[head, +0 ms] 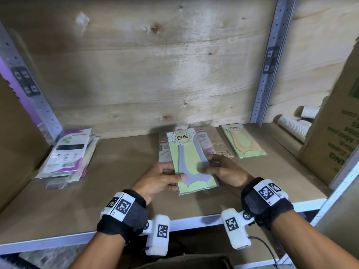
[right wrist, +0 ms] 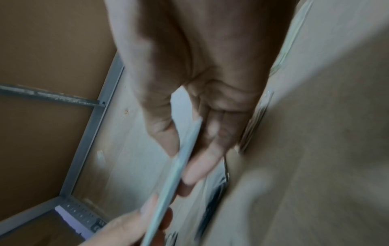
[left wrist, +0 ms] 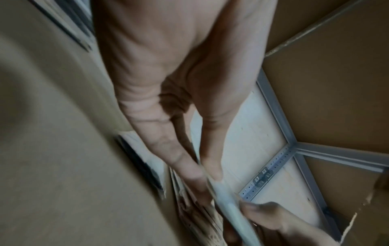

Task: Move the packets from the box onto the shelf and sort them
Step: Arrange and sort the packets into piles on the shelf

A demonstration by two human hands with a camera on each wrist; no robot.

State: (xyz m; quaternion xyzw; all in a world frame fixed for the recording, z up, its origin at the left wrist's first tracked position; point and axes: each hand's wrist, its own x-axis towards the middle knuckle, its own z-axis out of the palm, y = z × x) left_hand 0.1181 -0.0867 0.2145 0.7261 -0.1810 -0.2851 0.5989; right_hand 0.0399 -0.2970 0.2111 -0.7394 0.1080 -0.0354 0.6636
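Both hands hold a flat green-and-grey "ENE" packet (head: 187,158) just above the shelf board (head: 108,183), in the middle. My left hand (head: 165,178) pinches its near left edge, thumb on top. My right hand (head: 217,167) pinches its right edge. The wrist views show the packet edge-on (left wrist: 229,204) (right wrist: 179,168) between thumb and fingers of each hand (left wrist: 202,173) (right wrist: 189,149). Under it lie pinkish packets (head: 202,140). A green-and-orange ENE packet (head: 244,142) lies further right. A stack of purple-and-white packets (head: 68,156) sits at the left.
A cardboard box (head: 336,136) with green print stands at the right end of the shelf, with white ribbed paper cups (head: 293,125) behind it. A plywood back wall (head: 155,65) and perforated metal uprights (head: 270,61) bound the shelf. Brown cardboard stands at the far left.
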